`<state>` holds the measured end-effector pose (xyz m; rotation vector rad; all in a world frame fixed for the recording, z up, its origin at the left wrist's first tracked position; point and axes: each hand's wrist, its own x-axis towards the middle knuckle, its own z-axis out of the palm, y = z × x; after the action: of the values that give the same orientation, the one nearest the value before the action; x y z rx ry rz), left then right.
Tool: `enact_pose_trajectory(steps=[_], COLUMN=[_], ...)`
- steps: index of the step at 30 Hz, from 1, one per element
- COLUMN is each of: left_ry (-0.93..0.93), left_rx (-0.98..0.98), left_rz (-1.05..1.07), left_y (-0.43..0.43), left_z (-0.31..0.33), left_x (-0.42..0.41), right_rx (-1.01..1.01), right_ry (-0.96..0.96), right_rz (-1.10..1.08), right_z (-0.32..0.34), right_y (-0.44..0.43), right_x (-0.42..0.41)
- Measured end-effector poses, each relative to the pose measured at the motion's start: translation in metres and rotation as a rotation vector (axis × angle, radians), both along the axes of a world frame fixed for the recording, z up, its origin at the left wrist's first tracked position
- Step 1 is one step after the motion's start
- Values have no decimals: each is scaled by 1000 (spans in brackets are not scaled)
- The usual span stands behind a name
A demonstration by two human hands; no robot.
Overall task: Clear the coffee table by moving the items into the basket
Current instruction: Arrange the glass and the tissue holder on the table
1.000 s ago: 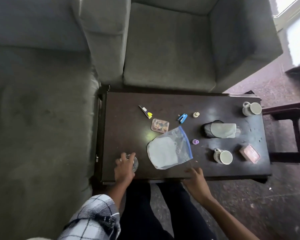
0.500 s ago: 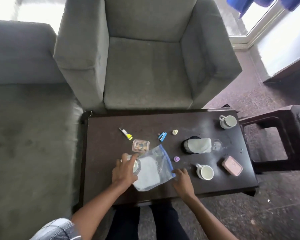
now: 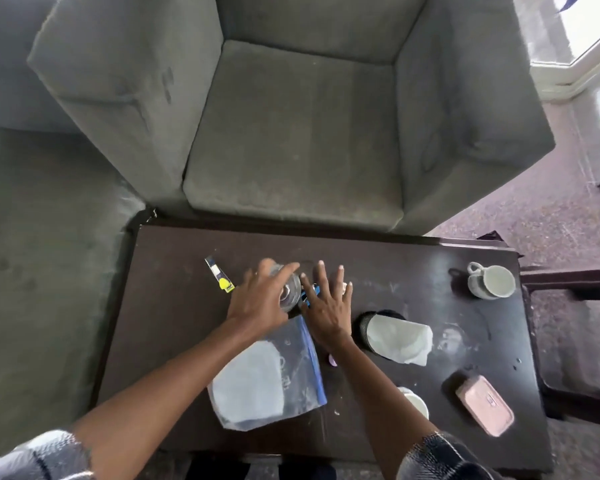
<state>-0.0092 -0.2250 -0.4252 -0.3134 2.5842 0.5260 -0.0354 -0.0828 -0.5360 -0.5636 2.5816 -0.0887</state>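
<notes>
My left hand point(image 3: 258, 299) grips a small clear glass jar point(image 3: 290, 289) over the middle of the dark coffee table point(image 3: 174, 313). My right hand point(image 3: 326, 303) is spread flat beside it, fingers apart, over a small blue clip point(image 3: 305, 296) that is mostly hidden. A clear zip bag point(image 3: 267, 379) with a blue seal lies near the front edge. A yellow-tipped tool point(image 3: 220, 274) lies left of my hands. No basket is in view.
A black cup with a white cloth point(image 3: 395, 337), a pink case point(image 3: 485, 405), a white mug point(image 3: 490, 281) at the far right, another mug point(image 3: 417, 403) under my right forearm and a purple cap point(image 3: 332, 360) are on the table. A grey armchair point(image 3: 291, 133) stands behind it.
My left hand carried the glass jar from the table's front-left edge toward the middle. My right hand left the front edge and reached forward over the blue clip. The small clear box is now hidden.
</notes>
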Motion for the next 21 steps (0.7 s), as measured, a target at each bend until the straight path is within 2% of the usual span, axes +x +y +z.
enact_pose_trajectory(steps=[6, 21], left_ry=[2, -67], left_rx=[-42, -31], left_rz=[4, -96], left_y=[5, 25], left_z=[-24, -50], left_x=[-32, -62], right_rx=[71, 85], right_ry=[27, 49], right_rz=[-70, -119], right_z=[-36, -37], right_y=[0, 29], right_x=[14, 63])
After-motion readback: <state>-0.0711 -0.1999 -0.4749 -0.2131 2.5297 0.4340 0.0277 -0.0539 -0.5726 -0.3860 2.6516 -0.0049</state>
